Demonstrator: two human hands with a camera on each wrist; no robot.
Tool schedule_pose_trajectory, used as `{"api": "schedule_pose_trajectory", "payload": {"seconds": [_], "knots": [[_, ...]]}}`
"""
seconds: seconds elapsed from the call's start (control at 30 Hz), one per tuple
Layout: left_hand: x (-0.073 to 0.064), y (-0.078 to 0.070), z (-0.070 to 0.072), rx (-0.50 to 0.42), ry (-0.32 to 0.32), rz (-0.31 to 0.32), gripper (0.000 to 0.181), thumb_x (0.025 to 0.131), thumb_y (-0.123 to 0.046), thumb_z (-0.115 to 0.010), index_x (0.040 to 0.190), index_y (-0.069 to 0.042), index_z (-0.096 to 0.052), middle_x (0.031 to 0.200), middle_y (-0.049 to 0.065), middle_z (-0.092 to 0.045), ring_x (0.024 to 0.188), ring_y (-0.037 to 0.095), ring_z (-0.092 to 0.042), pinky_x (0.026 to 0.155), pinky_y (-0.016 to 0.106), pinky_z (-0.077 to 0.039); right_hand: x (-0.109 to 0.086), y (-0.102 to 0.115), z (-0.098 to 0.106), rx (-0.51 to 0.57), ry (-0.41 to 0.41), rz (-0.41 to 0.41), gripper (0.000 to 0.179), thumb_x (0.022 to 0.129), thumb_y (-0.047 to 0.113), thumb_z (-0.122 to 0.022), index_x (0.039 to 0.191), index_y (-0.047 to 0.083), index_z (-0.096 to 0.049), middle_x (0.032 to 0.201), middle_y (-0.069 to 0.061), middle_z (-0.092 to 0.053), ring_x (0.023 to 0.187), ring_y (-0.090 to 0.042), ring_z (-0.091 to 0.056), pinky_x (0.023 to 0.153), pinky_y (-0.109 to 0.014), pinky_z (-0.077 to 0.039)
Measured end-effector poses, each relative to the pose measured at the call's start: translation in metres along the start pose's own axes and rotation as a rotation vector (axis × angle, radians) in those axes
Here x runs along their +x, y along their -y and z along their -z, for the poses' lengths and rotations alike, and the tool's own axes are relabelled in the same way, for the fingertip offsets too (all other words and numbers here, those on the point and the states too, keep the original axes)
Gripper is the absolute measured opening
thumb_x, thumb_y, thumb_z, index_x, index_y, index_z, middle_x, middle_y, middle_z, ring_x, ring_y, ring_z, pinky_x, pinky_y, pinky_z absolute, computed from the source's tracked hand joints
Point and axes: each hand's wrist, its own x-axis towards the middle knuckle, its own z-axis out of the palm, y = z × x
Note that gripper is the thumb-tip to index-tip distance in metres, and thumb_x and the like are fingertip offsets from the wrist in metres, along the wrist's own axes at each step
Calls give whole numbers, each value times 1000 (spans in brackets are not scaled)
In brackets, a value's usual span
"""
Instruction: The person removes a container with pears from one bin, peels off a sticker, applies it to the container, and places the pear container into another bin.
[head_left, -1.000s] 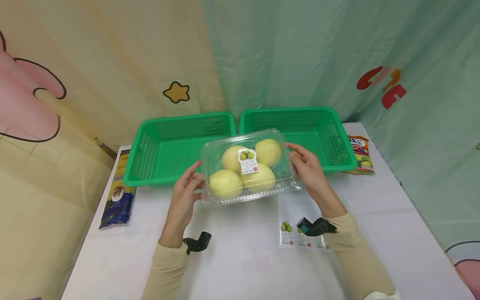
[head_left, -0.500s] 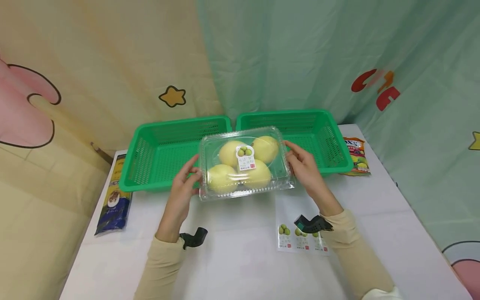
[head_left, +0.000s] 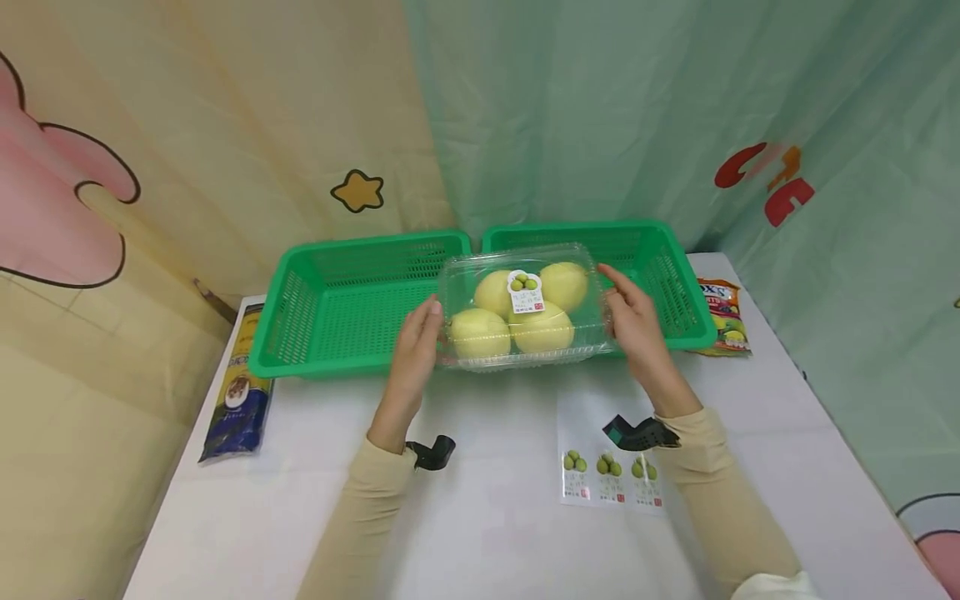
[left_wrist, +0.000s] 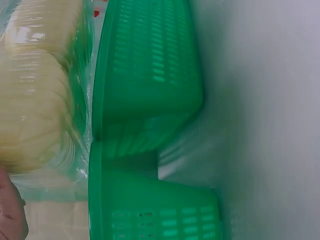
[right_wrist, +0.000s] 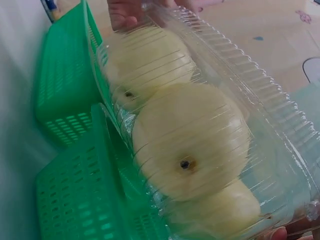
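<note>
Both hands hold a clear plastic fruit box (head_left: 517, 354) in the head view, slightly tilted above the front of the green baskets. Several pale yellow pears (head_left: 480, 333) show through its lid, which bears a white label (head_left: 525, 292) with a fruit picture. At the box's left end is my left hand (head_left: 414, 358), its thumb along the side and its other fingers mostly hidden. My right hand (head_left: 636, 327) grips the opposite end. In the right wrist view, a pear (right_wrist: 192, 135) lies behind the ribbed plastic wall.
A left green basket (head_left: 300, 367) and a right green basket (head_left: 697, 333) stand side by side. A blue and yellow packet (head_left: 238, 392) lies left, a candy bag (head_left: 723, 321) right. A label sheet (head_left: 609, 479) lies on the white table (head_left: 510, 533).
The fruit box has moved right and a little away, now mostly in front of the right basket. Both hands moved with it, the left hand farther, leaving more of the label sheet visible.
</note>
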Motion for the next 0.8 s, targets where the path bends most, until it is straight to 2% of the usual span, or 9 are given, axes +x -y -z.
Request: {"api": "schedule_pose_trajectory", "payload": {"seconds": [0.1, 0.27, 0.57, 0.8], "knots": [[4, 1, -5, -8, 4, 4, 62, 106, -39, -47, 156, -6, -33, 125, 13, -47, 93, 15, -51, 67, 22, -58, 3, -2, 3, -1, -18, -2, 48, 108, 21, -33, 156, 18, -36, 74, 10, -42, 57, -5, -35, 55, -22, -35], [11, -1, -6, -32, 3, 20, 62, 101, -29, -59, 153, -5, -38, 115, 9, -49, 87, 12, -55, 66, 23, -57, 9, -2, 5, 11, -16, 13, 50, 107, 21, -34, 157, 14, -33, 69, 11, -42, 54, -5, -35, 54, -23, -34], [15, -1, -6, -16, 84, 21, 69, 97, -30, -64, 156, -9, -35, 116, 8, -51, 86, 12, -54, 68, 26, -57, 18, 1, 15, -51, -18, 50, 48, 108, 23, -34, 154, 12, -39, 76, 6, -43, 55, -6, -37, 54, -23, -36], [27, -9, -7, 71, 116, 0, 74, 97, -39, -65, 156, -7, -34, 117, 10, -54, 83, 13, -56, 72, 32, -60, 26, 2, 22, -115, 5, 44, 53, 109, 41, -34, 151, 11, -44, 74, 8, -42, 56, -6, -39, 56, -24, -41]]}}
